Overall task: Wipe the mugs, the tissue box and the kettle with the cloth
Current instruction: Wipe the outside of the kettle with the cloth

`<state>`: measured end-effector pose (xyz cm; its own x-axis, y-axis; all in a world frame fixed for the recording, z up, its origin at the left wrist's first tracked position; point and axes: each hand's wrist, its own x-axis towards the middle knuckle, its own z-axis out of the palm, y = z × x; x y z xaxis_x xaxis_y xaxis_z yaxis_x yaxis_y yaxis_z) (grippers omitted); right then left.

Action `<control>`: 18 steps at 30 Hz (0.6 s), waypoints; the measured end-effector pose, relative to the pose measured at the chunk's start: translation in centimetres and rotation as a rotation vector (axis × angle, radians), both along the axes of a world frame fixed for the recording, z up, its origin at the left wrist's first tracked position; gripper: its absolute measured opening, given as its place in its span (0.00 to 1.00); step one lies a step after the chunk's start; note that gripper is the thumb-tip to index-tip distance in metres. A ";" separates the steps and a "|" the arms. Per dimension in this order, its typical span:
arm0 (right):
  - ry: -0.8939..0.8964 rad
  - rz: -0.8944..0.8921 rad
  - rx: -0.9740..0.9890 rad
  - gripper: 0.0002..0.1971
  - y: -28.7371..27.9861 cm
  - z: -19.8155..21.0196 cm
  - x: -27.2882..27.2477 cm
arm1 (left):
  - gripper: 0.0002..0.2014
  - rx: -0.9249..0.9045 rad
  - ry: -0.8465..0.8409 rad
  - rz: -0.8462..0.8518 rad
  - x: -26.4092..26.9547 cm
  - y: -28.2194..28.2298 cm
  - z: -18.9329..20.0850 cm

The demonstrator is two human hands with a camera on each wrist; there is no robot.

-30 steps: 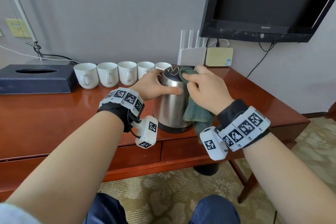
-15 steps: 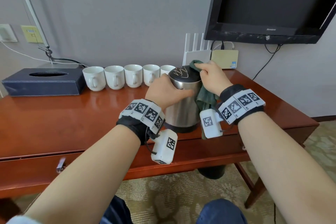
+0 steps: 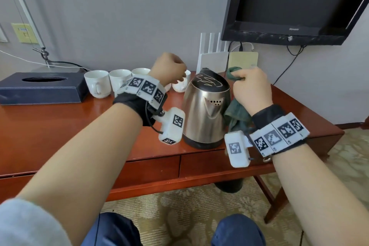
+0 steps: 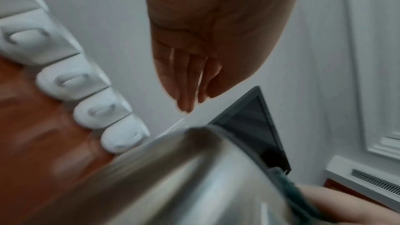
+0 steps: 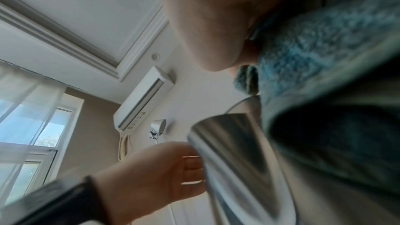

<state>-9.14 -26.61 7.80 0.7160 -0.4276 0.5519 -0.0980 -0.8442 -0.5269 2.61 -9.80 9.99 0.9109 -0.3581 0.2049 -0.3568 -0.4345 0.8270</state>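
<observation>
The steel kettle [image 3: 205, 110] with a black lid stands near the desk's front edge. My right hand [image 3: 245, 82] grips the green cloth [image 3: 237, 114] just right of the kettle's top, and the cloth hangs down along the kettle's side. My left hand [image 3: 173, 72] hovers above the mugs, left of the kettle, fingers loosely bent and holding nothing. The left wrist view shows those fingers [image 4: 190, 78] hanging free over the kettle [image 4: 173, 177]. A row of white mugs [image 3: 97, 84] stands behind, with the dark blue tissue box [image 3: 42, 88] at the far left.
The red-brown desk [image 3: 60, 126] has drawers along its front. A white router [image 3: 213, 60] and a beige box [image 3: 242, 60] lean on the wall behind the kettle. A black TV [image 3: 295, 2] hangs at the upper right. Cables run along the wall at the left.
My left hand has let go of the kettle's side and risen over the mugs. My right hand has carried the cloth off the lid to the kettle's right.
</observation>
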 end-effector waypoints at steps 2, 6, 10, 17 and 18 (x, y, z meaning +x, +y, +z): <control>0.039 -0.018 0.014 0.21 0.2 -0.7 -0.3 | 0.10 -0.113 -0.013 -0.044 1.2 -1.4 -0.7; 0.019 0.080 0.090 0.22 -0.2 -2.5 0.0 | 0.15 -0.089 0.091 -0.243 3.3 -4.1 -1.9; 0.014 0.186 0.088 0.21 -1.7 -2.9 1.1 | 0.15 -0.159 0.168 -0.345 3.8 -5.2 -2.5; 0.138 0.334 0.068 0.18 -2.5 -1.3 4.0 | 0.24 0.228 -0.123 -0.288 5.2 -2.7 -4.1; 0.152 0.358 0.074 0.18 -2.5 -1.2 4.1 | 0.31 0.367 -0.275 -0.275 4.8 -2.0 -4.3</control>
<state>-5.09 -29.11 6.64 0.8982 -0.1706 0.4051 0.1142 -0.7994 -0.5898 7.46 -11.77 5.70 0.7035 -0.6691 0.2394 -0.6805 -0.5372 0.4983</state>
